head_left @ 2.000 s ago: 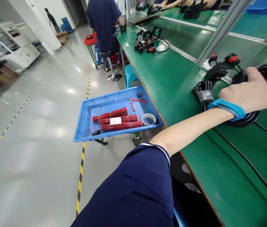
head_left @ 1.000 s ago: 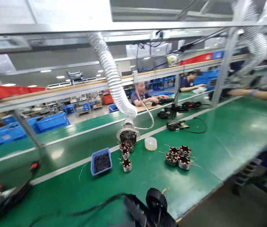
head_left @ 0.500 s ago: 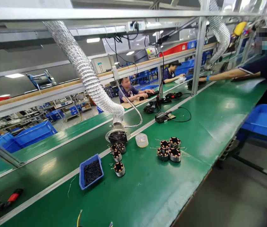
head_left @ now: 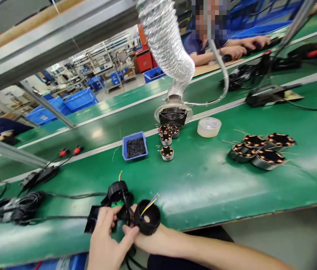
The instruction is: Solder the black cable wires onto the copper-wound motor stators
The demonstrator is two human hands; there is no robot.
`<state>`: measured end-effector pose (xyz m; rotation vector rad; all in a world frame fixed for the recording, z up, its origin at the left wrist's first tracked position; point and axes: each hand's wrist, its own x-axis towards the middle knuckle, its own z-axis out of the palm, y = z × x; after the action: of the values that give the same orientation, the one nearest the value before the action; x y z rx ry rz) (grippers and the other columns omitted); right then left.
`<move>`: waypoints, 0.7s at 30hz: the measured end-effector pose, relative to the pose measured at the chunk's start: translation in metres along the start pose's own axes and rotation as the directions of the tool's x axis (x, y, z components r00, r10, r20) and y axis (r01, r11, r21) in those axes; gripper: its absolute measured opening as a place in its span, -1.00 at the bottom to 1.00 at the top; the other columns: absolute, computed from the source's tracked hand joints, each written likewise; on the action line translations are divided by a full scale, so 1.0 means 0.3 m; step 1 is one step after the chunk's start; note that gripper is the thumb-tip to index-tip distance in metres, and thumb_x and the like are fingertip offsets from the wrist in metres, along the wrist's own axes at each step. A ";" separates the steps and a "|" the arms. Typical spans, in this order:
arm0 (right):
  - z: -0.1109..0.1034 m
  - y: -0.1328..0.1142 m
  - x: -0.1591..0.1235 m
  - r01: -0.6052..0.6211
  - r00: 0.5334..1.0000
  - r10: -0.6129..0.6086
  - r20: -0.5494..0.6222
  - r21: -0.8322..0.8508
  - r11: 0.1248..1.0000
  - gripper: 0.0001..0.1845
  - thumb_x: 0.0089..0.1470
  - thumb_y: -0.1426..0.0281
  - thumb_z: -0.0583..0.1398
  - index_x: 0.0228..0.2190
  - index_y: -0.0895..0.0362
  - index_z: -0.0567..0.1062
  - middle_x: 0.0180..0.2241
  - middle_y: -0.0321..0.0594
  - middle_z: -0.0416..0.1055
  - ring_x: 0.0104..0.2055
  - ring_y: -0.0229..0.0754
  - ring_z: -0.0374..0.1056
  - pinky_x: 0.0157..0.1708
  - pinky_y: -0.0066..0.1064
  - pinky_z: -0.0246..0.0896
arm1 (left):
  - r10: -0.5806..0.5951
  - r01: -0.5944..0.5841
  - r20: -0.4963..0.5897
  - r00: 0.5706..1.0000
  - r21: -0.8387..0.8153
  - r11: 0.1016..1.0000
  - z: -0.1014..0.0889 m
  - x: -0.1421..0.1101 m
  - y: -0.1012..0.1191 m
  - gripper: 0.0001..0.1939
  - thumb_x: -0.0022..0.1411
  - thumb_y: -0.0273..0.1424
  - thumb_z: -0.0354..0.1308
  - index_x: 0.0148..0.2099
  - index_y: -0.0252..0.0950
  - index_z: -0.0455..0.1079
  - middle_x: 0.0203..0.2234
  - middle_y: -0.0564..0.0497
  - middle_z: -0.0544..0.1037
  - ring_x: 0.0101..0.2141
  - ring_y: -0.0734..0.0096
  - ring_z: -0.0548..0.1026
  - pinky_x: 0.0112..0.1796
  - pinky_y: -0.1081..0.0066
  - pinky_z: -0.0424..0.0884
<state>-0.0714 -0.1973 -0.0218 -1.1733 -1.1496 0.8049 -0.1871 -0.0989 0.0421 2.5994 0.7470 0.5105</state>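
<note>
Both my hands are at the front edge of the green bench, around a black plastic housing (head_left: 148, 217) with a round cup end. Yellow and purple wires rise out of the cup. My left hand (head_left: 103, 232) has its fingers closed at a green circuit board (head_left: 117, 204), with the thumb against the cup's side. My right hand (head_left: 147, 238) reaches in from the right beneath the cup and grips the housing; most of its fingers are hidden. Another black round housing (head_left: 117, 190) with a yellow wire sits just beyond my fingers. Black cables run off to the left.
A blue tray (head_left: 124, 150) holds small black pieces. Copper-wound stators (head_left: 166, 153) stand near a fan with a duct (head_left: 172, 116); several more stators (head_left: 269, 159) lie to the right. A tape roll (head_left: 209, 127) and coiled cable (head_left: 19, 208) are on the bench. Co-workers (head_left: 203, 48) sit across.
The view has swung down and to the left. My two hands and the black housings have come into view, where only wire tips showed before at the bottom edge.
</note>
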 end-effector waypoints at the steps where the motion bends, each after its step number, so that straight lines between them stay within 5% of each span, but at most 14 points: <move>1: -0.008 -0.005 -0.007 0.000 1.000 0.000 -0.012 -0.023 1.000 -0.78 0.25 0.44 0.13 -0.09 0.08 0.48 -0.15 -0.26 0.47 -0.12 -0.16 0.42 0.03 -0.31 0.42 | -0.003 0.003 0.010 1.000 0.016 1.000 0.011 -0.007 0.005 -0.43 0.12 0.04 0.34 0.04 -0.21 0.47 -0.18 -0.08 0.48 -0.21 0.13 0.52 -0.23 0.24 0.53; 4: -0.027 0.005 -0.026 -0.025 0.989 -0.017 -0.145 -0.284 0.959 -0.60 0.19 0.29 0.22 0.04 0.13 0.43 -0.08 -0.13 0.47 -0.06 -0.04 0.42 0.08 -0.15 0.43 | 0.030 -0.027 -0.021 0.999 0.124 0.992 0.029 -0.024 0.038 -0.20 0.00 0.02 0.44 0.20 -0.26 0.37 -0.02 -0.21 0.43 -0.03 -0.07 0.49 -0.06 0.03 0.52; 6: -0.035 0.035 -0.039 -0.042 0.973 -0.087 -0.213 -0.538 0.842 -0.39 0.14 0.16 0.28 0.13 0.21 0.39 0.10 0.09 0.40 0.16 0.18 0.33 0.22 0.12 0.29 | 0.064 -0.052 -0.049 0.997 0.217 0.975 0.040 -0.029 0.066 -0.14 -0.06 0.05 0.48 0.19 -0.26 0.38 0.10 -0.29 0.39 0.09 -0.21 0.43 0.05 -0.12 0.44; 8: -0.047 0.070 -0.058 -0.016 0.970 -0.167 -0.178 -0.730 0.684 -0.20 0.16 0.09 0.26 0.26 0.30 0.28 0.30 0.27 0.20 0.36 0.35 0.11 0.31 0.32 0.09 | 0.116 -0.112 0.002 0.993 0.257 0.960 0.058 -0.026 0.090 -0.15 -0.06 0.08 0.49 0.17 -0.25 0.39 0.23 -0.32 0.33 0.21 -0.29 0.33 0.17 -0.23 0.31; 11: -0.074 0.103 -0.100 0.071 0.973 -0.220 -0.064 -0.828 0.556 -0.09 0.31 0.17 0.13 0.44 0.34 -0.12 0.43 0.28 -0.07 0.48 0.32 -0.14 0.37 0.35 -0.05 | 0.162 -0.181 0.105 0.981 0.215 0.960 0.090 -0.011 0.114 -0.22 0.07 0.11 0.40 0.18 -0.25 0.38 0.28 -0.31 0.33 0.31 -0.21 0.26 0.32 -0.27 0.09; 15: -0.111 0.091 -0.154 0.089 0.981 -0.183 -0.057 -0.711 0.698 -0.08 0.39 0.27 0.06 0.47 0.17 -0.40 0.48 0.11 -0.21 0.52 0.17 -0.24 0.44 0.18 -0.06 | 0.139 -0.145 0.067 0.988 0.098 0.985 0.108 0.008 0.134 -0.40 0.21 0.10 0.31 0.10 -0.23 0.46 0.20 -0.24 0.46 0.29 -0.08 0.33 0.36 -0.22 0.01; 18: -0.117 0.068 -0.156 -0.020 0.988 -0.051 -0.145 -0.450 0.893 -0.11 0.40 0.18 0.10 0.48 0.01 -0.29 0.49 -0.02 -0.18 0.51 0.12 -0.17 0.44 0.14 -0.07 | 0.178 -0.180 -0.036 0.983 -0.050 0.982 0.081 0.048 0.143 -0.54 0.28 0.08 0.25 -0.05 -0.19 0.54 0.06 -0.13 0.59 0.15 0.05 0.48 0.31 -0.10 0.16; 21: -0.108 0.058 -0.116 -0.091 0.973 0.080 -0.217 -0.042 0.995 -0.13 0.34 0.05 0.18 0.46 -0.06 -0.11 0.45 -0.03 -0.02 0.45 0.09 0.03 0.43 0.14 -0.03 | 0.090 -0.136 -0.276 0.957 -0.152 0.979 0.034 0.180 0.121 -0.55 0.45 -0.01 0.05 -0.32 -0.20 0.52 -0.21 -0.06 0.66 -0.12 0.25 0.60 0.07 0.17 0.42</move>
<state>-0.0481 -0.2344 -0.0472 -1.3263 -0.9510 0.6969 -0.1244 -0.0996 0.0626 2.4508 0.6072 0.9347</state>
